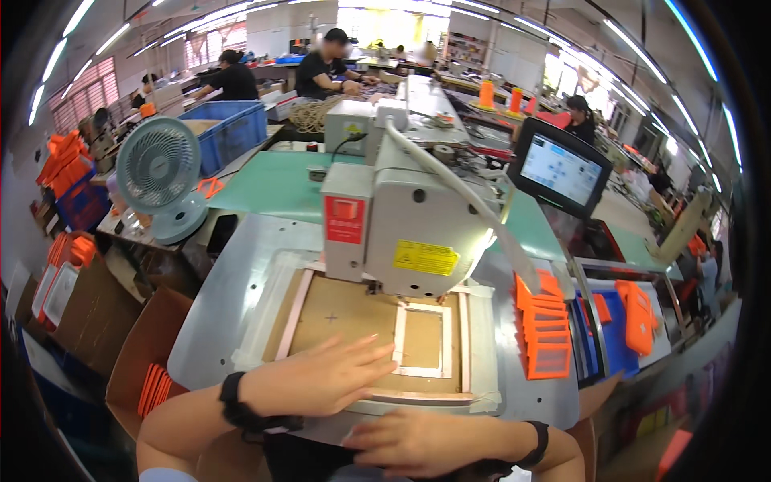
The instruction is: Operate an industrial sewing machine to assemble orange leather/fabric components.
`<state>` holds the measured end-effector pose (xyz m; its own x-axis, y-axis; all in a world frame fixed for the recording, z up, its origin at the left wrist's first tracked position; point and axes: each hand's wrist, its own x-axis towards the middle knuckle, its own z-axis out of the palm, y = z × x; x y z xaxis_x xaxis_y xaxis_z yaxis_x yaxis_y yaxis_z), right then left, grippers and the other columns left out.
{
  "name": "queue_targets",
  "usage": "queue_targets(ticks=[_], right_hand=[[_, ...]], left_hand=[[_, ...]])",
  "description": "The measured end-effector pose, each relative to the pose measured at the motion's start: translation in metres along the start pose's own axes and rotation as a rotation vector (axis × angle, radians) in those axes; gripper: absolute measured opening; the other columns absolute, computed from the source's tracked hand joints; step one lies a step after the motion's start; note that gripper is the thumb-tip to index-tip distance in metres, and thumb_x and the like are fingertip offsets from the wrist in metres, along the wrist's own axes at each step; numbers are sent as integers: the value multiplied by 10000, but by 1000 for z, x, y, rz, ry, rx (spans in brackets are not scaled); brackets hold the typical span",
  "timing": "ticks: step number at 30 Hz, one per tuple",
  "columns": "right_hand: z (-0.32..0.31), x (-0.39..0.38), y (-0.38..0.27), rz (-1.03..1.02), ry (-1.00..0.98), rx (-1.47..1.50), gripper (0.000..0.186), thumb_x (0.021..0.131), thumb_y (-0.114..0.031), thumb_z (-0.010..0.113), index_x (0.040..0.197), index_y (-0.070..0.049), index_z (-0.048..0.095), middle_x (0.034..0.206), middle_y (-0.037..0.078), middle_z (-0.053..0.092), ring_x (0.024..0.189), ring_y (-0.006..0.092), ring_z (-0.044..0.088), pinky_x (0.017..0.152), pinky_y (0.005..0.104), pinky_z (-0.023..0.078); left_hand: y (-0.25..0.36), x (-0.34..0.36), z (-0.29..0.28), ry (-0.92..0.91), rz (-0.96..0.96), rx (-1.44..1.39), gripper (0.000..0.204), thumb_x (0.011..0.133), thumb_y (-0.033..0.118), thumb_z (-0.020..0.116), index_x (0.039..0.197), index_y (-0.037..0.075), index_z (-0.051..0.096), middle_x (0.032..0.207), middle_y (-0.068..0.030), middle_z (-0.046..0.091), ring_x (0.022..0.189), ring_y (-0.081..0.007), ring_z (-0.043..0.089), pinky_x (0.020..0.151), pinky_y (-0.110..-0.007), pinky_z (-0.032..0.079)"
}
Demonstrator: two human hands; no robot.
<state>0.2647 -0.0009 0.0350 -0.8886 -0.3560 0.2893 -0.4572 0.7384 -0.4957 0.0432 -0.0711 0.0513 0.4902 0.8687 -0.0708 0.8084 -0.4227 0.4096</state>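
Observation:
My left hand (325, 373) lies palm down with its fingers stretched over the near part of a brown template board (345, 313) edged with pale strips. Its fingertips reach the left side of a small white rectangular frame (399, 345) on that board. Closer to me, my right hand (414, 440) hovers by the table's near edge, fingers stretched toward the left, with nothing visible in it. A grey sewing machine head (426, 233) stands over the far side of the board. To the right, orange rectangular frames with mesh windows (546, 333) lie overlapped on the metal table (217, 321).
A control screen (560, 170) stands right of the machine; a blue tray (614, 321) holds orange pieces. At left are a fan (161, 173), a blue crate (233, 132) and cardboard boxes (148, 337) with orange pieces. Several people work farther back.

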Motion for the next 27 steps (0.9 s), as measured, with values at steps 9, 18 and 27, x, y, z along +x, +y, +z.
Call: queue_targets(ticks=[9, 18, 27], right_hand=[[-33, -144, -44, 1304, 561, -284, 260, 834, -190, 714, 1019, -30, 623, 1016, 115, 636, 914, 318, 626, 765, 399, 510], [-18, -213, -24, 1666, 783, -623, 865, 699, -335, 868, 1344, 47, 438, 1111, 221, 546, 1049, 392, 546, 893, 444, 469], [-10, -218, -7, 1498, 1144, -579, 564, 749, -155, 827, 1210, 13, 548, 1093, 147, 578, 925, 291, 592, 806, 395, 491]], left_hand=[[-46, 43, 27, -66, -11, 280, 742, 943, 533, 556, 1499, 79, 367, 1592, -186, 283, 1464, -379, 278, 1125, -652, 261], [-96, 19, -2, 173, -299, 443, 614, 784, 305, 726, 1296, 7, 563, 1335, -163, 546, 1289, -360, 456, 1162, -551, 235], [-57, 15, -27, 73, -210, 325, 613, 785, 276, 732, 1311, 21, 545, 1360, -228, 498, 1290, -411, 460, 1162, -617, 217]])
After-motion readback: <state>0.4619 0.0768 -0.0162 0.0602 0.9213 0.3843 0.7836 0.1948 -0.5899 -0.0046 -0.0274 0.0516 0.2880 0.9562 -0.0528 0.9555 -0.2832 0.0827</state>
